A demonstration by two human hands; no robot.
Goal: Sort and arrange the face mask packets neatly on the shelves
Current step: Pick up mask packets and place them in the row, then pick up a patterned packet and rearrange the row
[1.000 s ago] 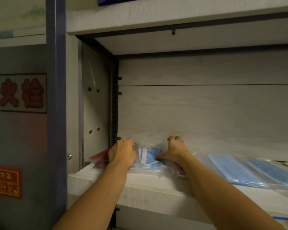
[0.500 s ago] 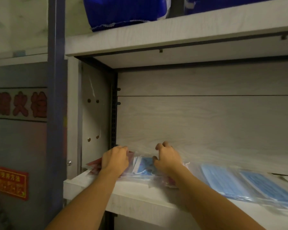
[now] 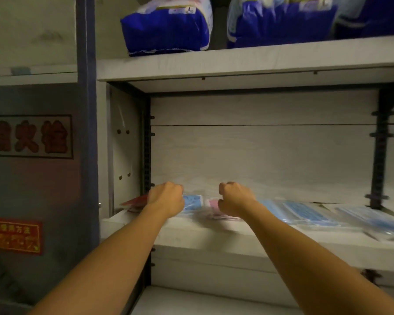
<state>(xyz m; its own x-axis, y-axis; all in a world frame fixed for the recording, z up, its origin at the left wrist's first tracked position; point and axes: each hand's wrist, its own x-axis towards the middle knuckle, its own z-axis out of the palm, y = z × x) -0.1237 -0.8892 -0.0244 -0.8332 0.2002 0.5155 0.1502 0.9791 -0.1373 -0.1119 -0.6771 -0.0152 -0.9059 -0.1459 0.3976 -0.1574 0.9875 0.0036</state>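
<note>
Two blue bags (image 3: 166, 28) overhead.

The head camera looks forward, close to the shelf (image 3: 237, 237), slightly below its level.

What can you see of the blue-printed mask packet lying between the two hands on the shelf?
The blue-printed mask packet looks like a clear plastic sleeve over a light blue mask with a paler pattern, though motion blur hides detail. It lies flat on the pale wood-grain shelf, near the left end. The left hand covers its left edge; whether it grips the packet cannot be told. A pink packet lies beside it on the right.
</note>
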